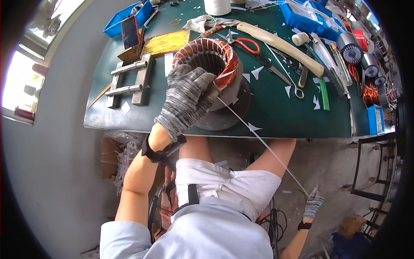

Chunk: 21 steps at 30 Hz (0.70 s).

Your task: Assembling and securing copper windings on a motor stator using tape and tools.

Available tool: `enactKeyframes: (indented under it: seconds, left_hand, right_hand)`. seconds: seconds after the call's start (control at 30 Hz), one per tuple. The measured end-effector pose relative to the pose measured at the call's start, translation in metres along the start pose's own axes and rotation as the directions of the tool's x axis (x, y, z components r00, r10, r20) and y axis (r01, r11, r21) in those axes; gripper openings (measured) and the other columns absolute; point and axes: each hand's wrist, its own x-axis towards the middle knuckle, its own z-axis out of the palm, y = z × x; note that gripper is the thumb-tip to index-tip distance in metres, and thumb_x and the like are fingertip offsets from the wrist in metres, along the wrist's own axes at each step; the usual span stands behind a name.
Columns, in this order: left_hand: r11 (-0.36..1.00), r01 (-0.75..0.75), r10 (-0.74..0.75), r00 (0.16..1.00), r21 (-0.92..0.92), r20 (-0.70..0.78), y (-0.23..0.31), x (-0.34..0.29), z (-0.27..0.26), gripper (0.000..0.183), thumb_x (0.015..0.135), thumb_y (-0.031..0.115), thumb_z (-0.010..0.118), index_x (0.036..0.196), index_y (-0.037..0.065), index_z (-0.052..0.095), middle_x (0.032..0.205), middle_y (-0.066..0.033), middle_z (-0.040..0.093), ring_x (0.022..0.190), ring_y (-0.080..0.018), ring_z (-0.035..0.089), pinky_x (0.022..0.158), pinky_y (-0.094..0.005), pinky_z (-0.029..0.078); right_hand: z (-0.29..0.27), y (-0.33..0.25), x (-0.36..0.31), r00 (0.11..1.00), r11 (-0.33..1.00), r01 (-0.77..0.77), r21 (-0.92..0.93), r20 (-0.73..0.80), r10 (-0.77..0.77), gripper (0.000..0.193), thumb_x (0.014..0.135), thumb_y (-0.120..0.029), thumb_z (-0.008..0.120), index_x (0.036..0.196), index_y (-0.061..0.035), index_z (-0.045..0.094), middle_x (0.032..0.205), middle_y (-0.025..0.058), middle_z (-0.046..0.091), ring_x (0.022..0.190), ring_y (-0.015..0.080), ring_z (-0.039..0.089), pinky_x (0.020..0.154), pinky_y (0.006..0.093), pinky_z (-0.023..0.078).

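A motor stator [233, 82] with copper windings stands upright on a dark round base [246, 100] close to the table's front edge. White cord is laced around its upper coil ring. My left hand [186, 93], in a grey knitted glove, is closed over the near left side of that ring, its fingertips partly hidden. From there a white lacing cord [264, 141] runs taut, down and to the right past the table edge. Its far end goes to my gloved right hand [314, 203], which is closed on it low at my right side.
Red-handled scissors [248, 45], a long pale wooden handle [280, 47] and a metal rod with a ring end [298, 92] lie right of the stator. Left are metal bars [141, 82], yellow strips [166, 42] and a phone [130, 32]. Blue trays [308, 21] sit at the back.
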Motion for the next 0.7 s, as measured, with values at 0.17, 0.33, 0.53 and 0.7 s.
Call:
enactKeyframes:
  seconds: [0.17,0.33,0.53,0.7]
  left_hand:
    - [0.995,-0.055,0.041,0.986,0.078,0.162,-0.006,0.012,-0.029,0.022,0.072,0.022,0.068,0.088,0.007,0.065,0.092,-0.0086,0.063,0.093,-0.0304,0.055,0.089,-0.0433,0.039]
    - [0.997,-0.068,0.052,0.931,0.032,0.362,-0.011,0.022,-0.024,0.03,0.074,0.021,0.067,0.099,0.006,0.062,0.1,-0.0125,0.062,0.107,-0.0352,0.05,0.098,-0.0443,0.034]
    - [0.998,0.018,-0.043,0.896,0.062,0.442,-0.007,0.021,-0.026,0.04,0.079,0.028,0.064,0.113,0.01,0.056,0.105,-0.0144,0.061,0.116,-0.0372,0.045,0.101,-0.0432,0.033]
    - [0.948,-0.007,-0.092,0.952,0.318,0.293,-0.007,0.013,-0.027,0.068,0.076,0.039,0.065,0.13,0.006,0.04,0.133,-0.0145,0.046,0.132,-0.0366,0.027,0.108,-0.0567,0.006]
  right_hand:
    - [-0.013,-0.165,0.076,0.983,0.928,0.178,0.326,-0.095,-0.156,0.034,0.094,-0.02,0.039,0.12,-0.0047,0.052,0.119,0.0162,0.056,0.114,0.0313,0.049,0.094,0.0381,0.039]
    - [0.0,-0.321,0.134,0.823,0.6,0.55,0.581,-0.502,-0.268,0.037,0.075,0.005,0.062,0.107,-0.0114,0.062,0.094,0.0055,0.064,0.079,0.022,0.057,0.072,0.0315,0.047]
    - [0.034,-0.382,0.155,0.697,0.579,0.687,0.439,-0.623,-0.355,0.044,0.081,0.001,0.055,0.123,-0.0083,0.049,0.101,0.0119,0.057,0.088,0.0264,0.055,0.078,0.0351,0.046]
    - [0.034,-0.387,0.156,0.727,0.549,0.655,0.519,-0.632,-0.269,0.043,0.08,0.003,0.048,0.123,-0.0007,0.044,0.119,0.0152,0.049,0.111,0.0327,0.044,0.098,0.0431,0.034]
